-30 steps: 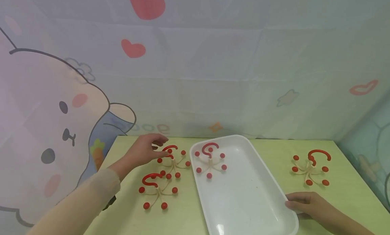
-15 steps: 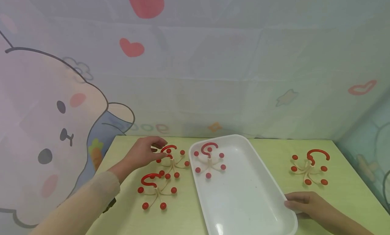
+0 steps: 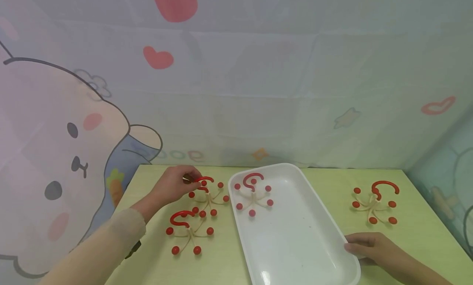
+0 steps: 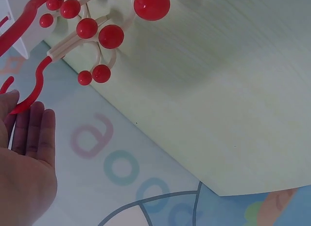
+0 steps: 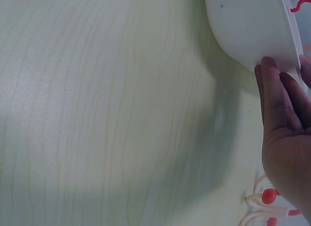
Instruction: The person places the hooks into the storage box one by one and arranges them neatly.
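Observation:
My left hand (image 3: 173, 186) pinches the red hook of a many-pronged piece (image 3: 208, 198) at the back left of the table. This piece has cream prongs tipped with red balls, and it stands on them. In the left wrist view the thumb and fingers (image 4: 36, 126) meet at the curved red hook (image 4: 37, 85). Just in front stands a similar red-hooked piece (image 3: 190, 230). My right hand (image 3: 377, 250) grips the right rim of a white tray (image 3: 295, 235), thumb on top and fingers underneath. Inside the tray, at its far left corner, another such piece (image 3: 253, 196) stands upright.
One more red-hooked piece (image 3: 374, 205) stands on the right of the green table (image 3: 417, 235), behind my right hand. A patterned cloth backdrop (image 3: 273, 71) rises along the table's back edge.
My left thumb and fingers have closed together onto the red hook. The right hand and the tray have stayed in place.

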Demonstrator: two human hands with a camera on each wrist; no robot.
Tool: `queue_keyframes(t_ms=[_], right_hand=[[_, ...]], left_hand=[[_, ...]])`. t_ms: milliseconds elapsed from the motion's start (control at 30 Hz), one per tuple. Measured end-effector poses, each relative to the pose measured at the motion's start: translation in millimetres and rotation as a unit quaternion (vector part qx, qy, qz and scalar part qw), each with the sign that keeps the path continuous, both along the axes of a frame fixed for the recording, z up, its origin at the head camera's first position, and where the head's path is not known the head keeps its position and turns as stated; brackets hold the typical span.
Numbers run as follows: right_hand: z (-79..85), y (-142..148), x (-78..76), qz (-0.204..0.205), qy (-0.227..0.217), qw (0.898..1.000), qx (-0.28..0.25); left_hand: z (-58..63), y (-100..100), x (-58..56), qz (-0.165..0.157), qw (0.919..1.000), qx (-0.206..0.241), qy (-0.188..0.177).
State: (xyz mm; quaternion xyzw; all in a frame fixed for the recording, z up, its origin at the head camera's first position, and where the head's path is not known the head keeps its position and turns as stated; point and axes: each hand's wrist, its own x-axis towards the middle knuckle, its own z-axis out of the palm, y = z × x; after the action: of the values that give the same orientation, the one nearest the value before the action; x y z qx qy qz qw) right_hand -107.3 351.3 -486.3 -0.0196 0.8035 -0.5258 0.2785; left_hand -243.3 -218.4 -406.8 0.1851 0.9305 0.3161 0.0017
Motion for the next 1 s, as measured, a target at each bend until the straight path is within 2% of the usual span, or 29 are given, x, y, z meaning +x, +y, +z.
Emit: queue_keyframes(t_ms=[300, 733, 1000], right_hand=[[3.4, -1.4, 0.1, -0.009, -0.014, 1.000, 0.027], [1.2, -2.4, -0.1, -0.008, -0.002, 1.000, 0.000], [0.0, -0.3, 0.0, -0.011, -0.010, 1.000, 0.010]], left_hand=[[3.7, 0.6, -2.0, -0.013, 0.9999, -0.003, 0.004], [9.4, 7.0, -3.2, -0.018, 0.9998, -0.005, 0.002], [15.2, 9.7, -7.3, -0.022, 0.9996, -0.008, 0.013]])
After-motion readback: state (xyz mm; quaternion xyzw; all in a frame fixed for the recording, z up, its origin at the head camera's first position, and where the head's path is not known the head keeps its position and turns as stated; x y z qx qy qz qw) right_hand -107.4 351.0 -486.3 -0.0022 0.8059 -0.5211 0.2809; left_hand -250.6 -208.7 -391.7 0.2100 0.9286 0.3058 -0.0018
